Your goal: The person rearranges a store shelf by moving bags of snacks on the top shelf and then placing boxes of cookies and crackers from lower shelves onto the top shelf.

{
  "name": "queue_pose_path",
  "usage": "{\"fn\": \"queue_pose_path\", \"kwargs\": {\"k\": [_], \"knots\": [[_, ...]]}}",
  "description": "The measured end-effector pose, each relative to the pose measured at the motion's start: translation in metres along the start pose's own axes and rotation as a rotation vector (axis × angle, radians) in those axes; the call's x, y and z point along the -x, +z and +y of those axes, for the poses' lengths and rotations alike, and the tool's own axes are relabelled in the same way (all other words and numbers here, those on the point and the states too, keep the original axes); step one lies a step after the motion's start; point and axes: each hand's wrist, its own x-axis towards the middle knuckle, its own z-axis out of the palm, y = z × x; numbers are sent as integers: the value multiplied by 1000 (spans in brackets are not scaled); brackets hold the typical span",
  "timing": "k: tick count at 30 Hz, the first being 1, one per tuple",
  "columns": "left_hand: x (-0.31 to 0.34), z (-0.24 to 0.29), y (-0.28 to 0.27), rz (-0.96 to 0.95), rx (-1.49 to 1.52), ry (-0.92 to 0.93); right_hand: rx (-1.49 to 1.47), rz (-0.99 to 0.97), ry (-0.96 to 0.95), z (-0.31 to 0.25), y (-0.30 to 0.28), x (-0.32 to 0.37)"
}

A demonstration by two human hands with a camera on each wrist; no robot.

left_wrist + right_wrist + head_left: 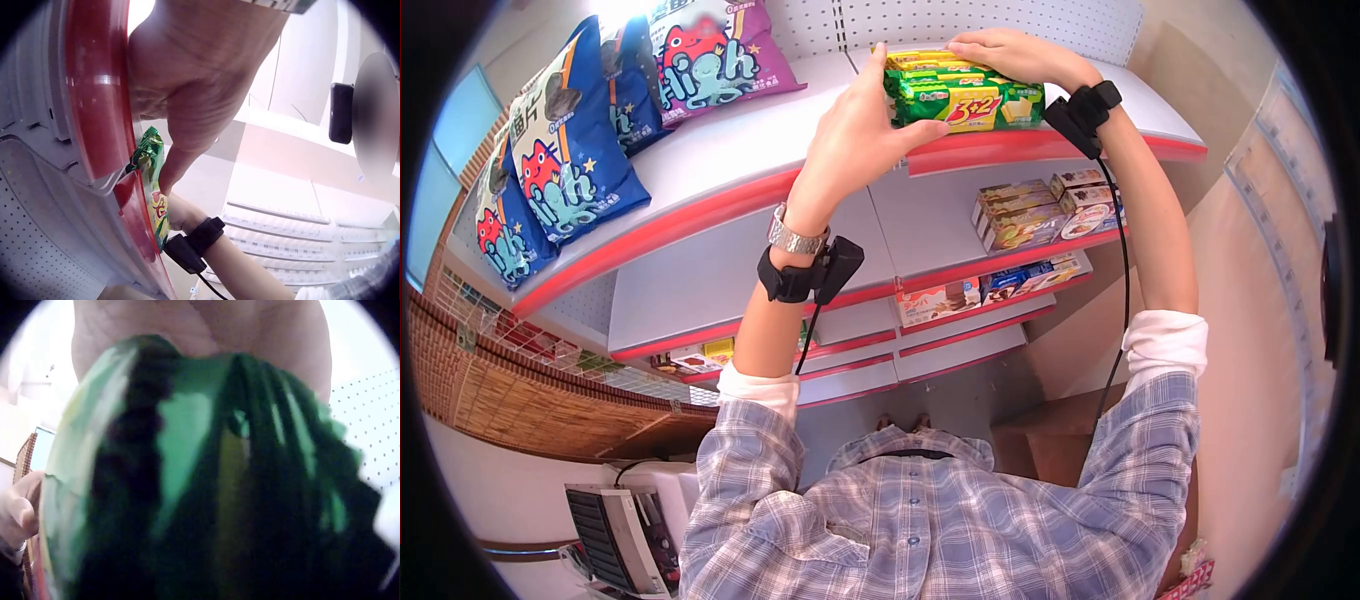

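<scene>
Green and yellow biscuit packs point(965, 105), lined up in a row, lie at the front edge of the top shelf. My left hand point(855, 135) is at their left end, its thumb extended across the front pack and a finger pointing up beside the row. Over the top and right end reaches my right hand point(1025, 58), fingers extended. In the left wrist view, the left thumb touches the front pack point(156, 209) near the red shelf edge. A green wrapper point(187, 469) fills most of the right wrist view, below the right palm point(206, 328); the right fingertips are hidden there.
Blue snack bags point(575, 150) and a purple bag point(715, 60) stand at the left of the top shelf. Lower shelves hold boxes point(1020, 215). A red strip point(670, 238) edges the top shelf, with a perforated panel point(990, 25) behind it.
</scene>
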Motion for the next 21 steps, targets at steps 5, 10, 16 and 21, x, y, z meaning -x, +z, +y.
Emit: {"fn": "queue_pose_path", "kwargs": {"k": [5,10,16,21], "knots": [[0,-4,1,47,11,38,-51,-18,-29,-2,-3,-5],[4,-1,-1,66,-10,72,-78,103,58,-26,-18,25],[9,28,-9,87,-10,31,132,201,62,-70,-28,87],[38,30,10,644,-48,628,163,1000,-292,-72,39,170]]}}
